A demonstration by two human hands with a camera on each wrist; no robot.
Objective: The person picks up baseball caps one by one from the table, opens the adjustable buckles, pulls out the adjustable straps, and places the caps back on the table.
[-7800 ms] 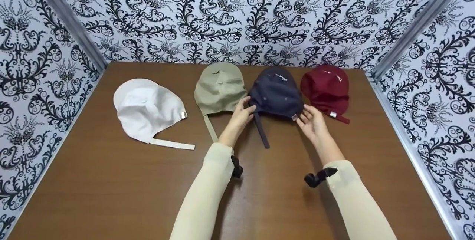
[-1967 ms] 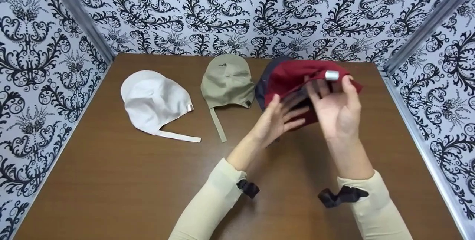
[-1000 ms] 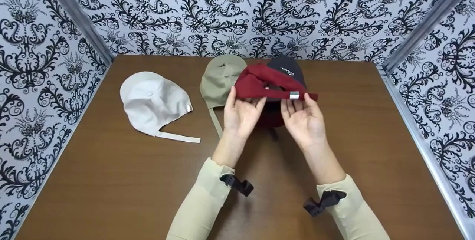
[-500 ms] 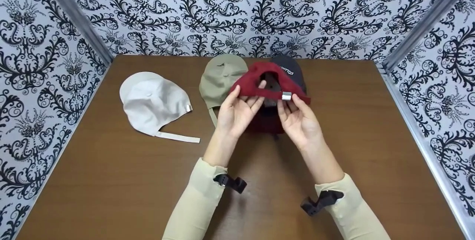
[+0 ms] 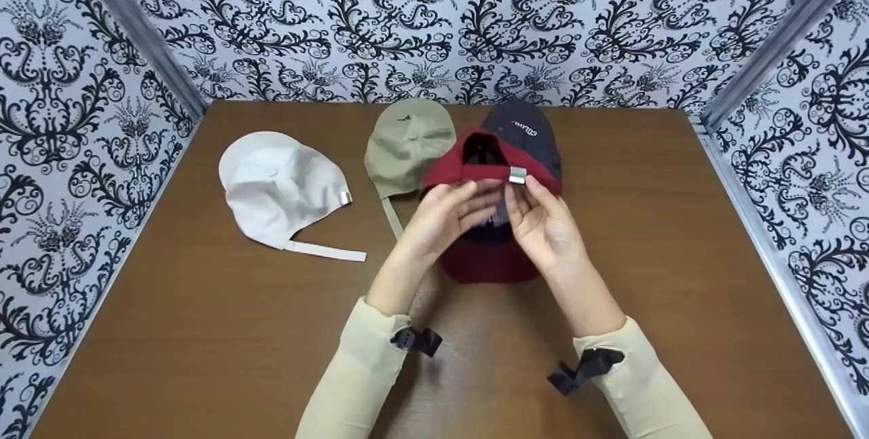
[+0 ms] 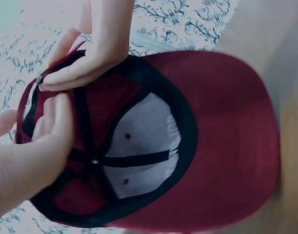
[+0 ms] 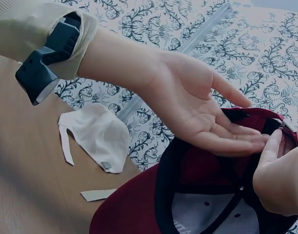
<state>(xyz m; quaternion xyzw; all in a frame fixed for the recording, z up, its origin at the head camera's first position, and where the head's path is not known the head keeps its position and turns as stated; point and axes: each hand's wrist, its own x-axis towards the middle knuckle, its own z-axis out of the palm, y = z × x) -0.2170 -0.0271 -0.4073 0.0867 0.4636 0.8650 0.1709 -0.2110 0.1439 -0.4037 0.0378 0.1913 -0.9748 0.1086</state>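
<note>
A dark red baseball cap (image 5: 492, 267) is held up above the table, back opening uppermost and brim toward me. Its strap crosses the opening through a silver buckle (image 5: 517, 175). My right hand (image 5: 551, 228) pinches the strap at the buckle, thumb outside and fingers inside. My left hand (image 5: 434, 222) is at the strap's left part, fairly straight fingers reaching inside the cap and thumb apart on the outer side. The left wrist view shows the cap's dark sweatband (image 6: 185, 122) and pale front lining (image 6: 144, 141).
Behind the red cap lies a navy cap (image 5: 519, 128), partly covered in this view. An olive cap (image 5: 411, 147) lies left of it, a white cap (image 5: 278, 184) farther left with its strap loose. Patterned walls (image 5: 434, 32) enclose the wooden table (image 5: 204, 344).
The red cap left the table's right side, was lifted to the middle and is now lower, tilted open toward me. The strap end beside the buckle no longer shows. My left thumb has come off the cap.
</note>
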